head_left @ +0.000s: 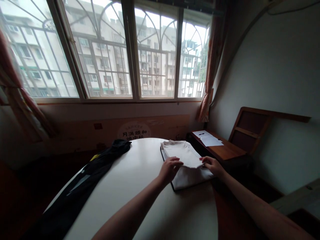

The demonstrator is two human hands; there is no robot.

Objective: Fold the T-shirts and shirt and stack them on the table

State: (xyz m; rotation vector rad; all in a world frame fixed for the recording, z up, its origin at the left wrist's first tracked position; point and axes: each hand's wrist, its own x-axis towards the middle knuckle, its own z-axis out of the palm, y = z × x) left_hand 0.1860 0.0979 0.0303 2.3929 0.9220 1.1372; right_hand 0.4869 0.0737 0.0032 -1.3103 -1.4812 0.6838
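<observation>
A piece of white folded cloth (183, 153), possibly a garment, lies in layers over a flat, black-edged thing (178, 190) on the table's right side. My left hand (171, 168) pinches the near left corner of the upper layer. At the near right corner, my right hand (212, 165) grips the same layer between thumb and fingers. That near edge is lifted a little above the layer beneath it. What the black-edged thing is, I cannot tell, since the cloth covers most of it.
The white round-edged table (135, 173) fills the middle. Dark clothing (92, 180) lies along its left side and hangs over the edge. To the right, a wooden bench (227, 148) holds paper sheets (208, 138) and a pen. Barred windows and curtains are behind.
</observation>
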